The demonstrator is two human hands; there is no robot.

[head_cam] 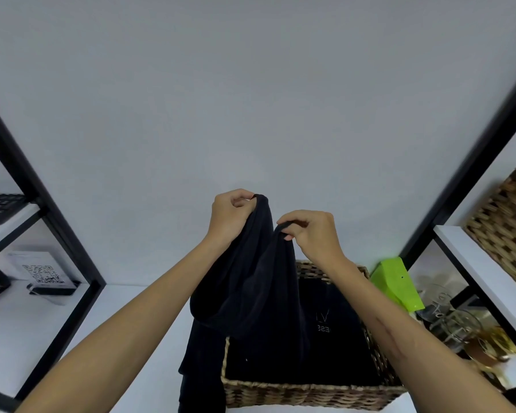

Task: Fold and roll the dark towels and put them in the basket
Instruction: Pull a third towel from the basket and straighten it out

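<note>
A dark towel (251, 281) hangs in the air above the table, held up by its top edge. My left hand (231, 214) pinches one upper corner and my right hand (310, 234) pinches the edge a little lower to the right. The cloth droops between them and falls over the left rim of a woven basket (310, 394). Inside the basket lies more dark fabric (334, 338) with faint lettering on it. The towel's lower end trails down outside the basket at the left, out of the frame.
A green box (396, 284) and glass jars (456, 326) stand right of the basket. A second woven basket (507, 231) sits on the right shelf. Black frame posts (42, 222) flank the white table; a QR-code stand (42, 274) and a keyboard (0, 207) are at left.
</note>
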